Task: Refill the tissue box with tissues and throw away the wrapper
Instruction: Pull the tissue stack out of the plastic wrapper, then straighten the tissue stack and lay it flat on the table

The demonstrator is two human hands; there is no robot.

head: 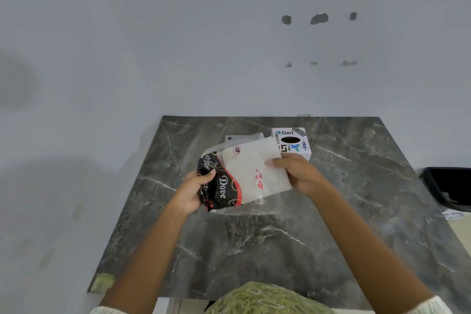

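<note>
Above the middle of the dark marble table (254,250) I hold a pack of white tissues (252,168) in a plastic wrapper (221,186), black and red at its left end and clear elsewhere. My left hand (193,191) grips the black printed end. My right hand (298,173) grips the white tissue stack at the right end. The white cube tissue box (293,141), covered in stickers, stands behind the pack with its round top opening showing dark. The clear far end of the wrapper looks loose and open.
A black bin (451,186) sits off the table's right edge. A small white object (230,138) lies behind the pack, mostly hidden. The table's back and left sides meet pale walls. My lap, in green patterned cloth (265,298), is at the near edge.
</note>
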